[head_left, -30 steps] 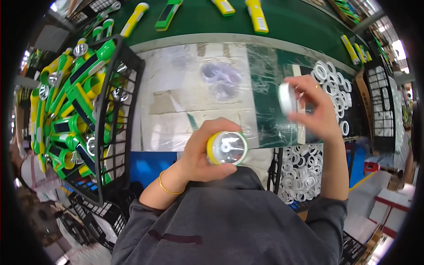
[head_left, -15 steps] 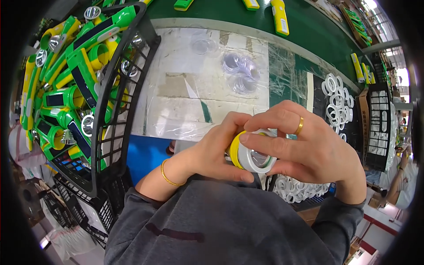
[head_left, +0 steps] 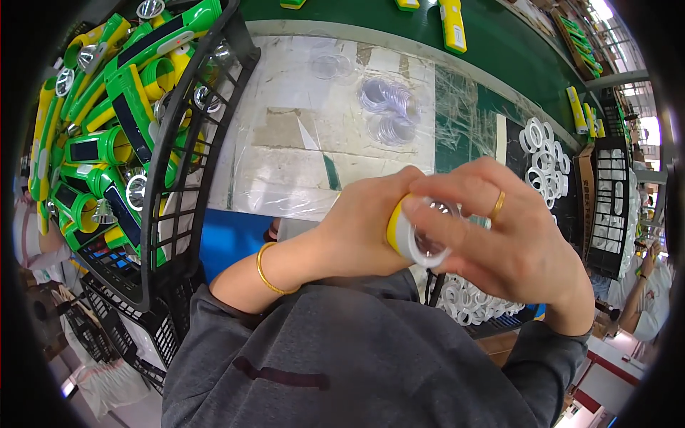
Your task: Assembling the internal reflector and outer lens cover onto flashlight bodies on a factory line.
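In front of my body, my left hand is wrapped around a flashlight, whose yellow head shows beside the fingers. The rest of its body is hidden by the hand. On the head's front sits a white ring, its opening turned toward my right hand. Inside the ring, a shiny reflector is partly visible. My right hand curls over the ring, thumb on one side and fingers on the other; these fingers are slightly blurred. Stacked clear lens discs lie on the worktop beyond both hands.
A black crate of green-and-yellow flashlights stands at the left. White rings lie on the right, and more white rings are heaped below my right hand. Behind the worktop runs a green surface with a yellow flashlight.
Both hands and the flashlight have shifted slightly right, and the flashlight has turned. My left thumb, seen under the ring before, is now hidden. The right fingers have moved around the ring.
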A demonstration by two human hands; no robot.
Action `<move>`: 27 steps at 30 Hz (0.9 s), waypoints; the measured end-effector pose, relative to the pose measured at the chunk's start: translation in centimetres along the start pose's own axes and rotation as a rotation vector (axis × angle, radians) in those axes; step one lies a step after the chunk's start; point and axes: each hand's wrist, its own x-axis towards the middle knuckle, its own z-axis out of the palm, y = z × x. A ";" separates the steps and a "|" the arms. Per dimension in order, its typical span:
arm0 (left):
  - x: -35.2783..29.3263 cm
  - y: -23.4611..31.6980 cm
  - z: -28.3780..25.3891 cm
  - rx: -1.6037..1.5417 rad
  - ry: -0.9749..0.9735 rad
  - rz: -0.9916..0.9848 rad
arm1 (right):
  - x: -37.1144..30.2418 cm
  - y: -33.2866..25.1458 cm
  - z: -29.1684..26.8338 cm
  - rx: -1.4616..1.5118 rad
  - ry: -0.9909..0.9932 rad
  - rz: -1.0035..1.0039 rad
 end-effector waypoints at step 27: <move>3.3 0.4 0.0 0.466 0.350 0.206 | -0.9 2.6 3.6 -0.118 0.156 0.139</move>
